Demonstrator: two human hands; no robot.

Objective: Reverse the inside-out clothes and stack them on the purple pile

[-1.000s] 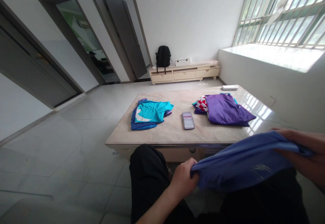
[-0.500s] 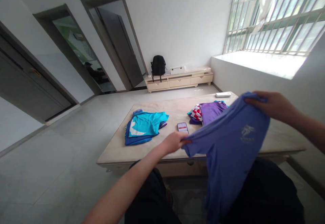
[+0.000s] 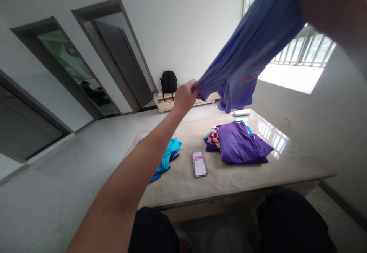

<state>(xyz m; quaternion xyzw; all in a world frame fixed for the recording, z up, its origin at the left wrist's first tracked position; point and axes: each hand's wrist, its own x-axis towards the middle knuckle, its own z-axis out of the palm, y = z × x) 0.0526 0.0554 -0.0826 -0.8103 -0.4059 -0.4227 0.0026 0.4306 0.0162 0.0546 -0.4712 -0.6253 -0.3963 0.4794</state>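
Note:
A periwinkle-blue T-shirt (image 3: pixel 246 58) is stretched slantwise in the air above the table, its loose part swinging out toward the far wall. My left hand (image 3: pixel 185 94) is closed on its lower left end. At the upper right my right hand (image 3: pixel 329 4), blurred and partly cut off by the frame, grips the other end high up. Below the shirt lies a pile of folded clothes with a purple garment (image 3: pixel 241 144) on top and a red-and-white checked one (image 3: pixel 213 136) showing at its side. Partly behind my left forearm is a turquoise garment (image 3: pixel 171 151) on a second pile.
A phone (image 3: pixel 199 164) lies on the marble-look table (image 3: pixel 229 184) between the piles. A white case (image 3: pixel 241 112) sits at the table's far edge. Beyond are a low cabinet (image 3: pixel 208 99) with a black backpack (image 3: pixel 169 81), doorways and a barred window (image 3: pixel 309 46). A person (image 3: pixel 91 90) shows through one doorway.
Both hands have risen with the T-shirt, from low over the table edge to high above it. The shirt now flies outward, and its chest print has turned out of sight.

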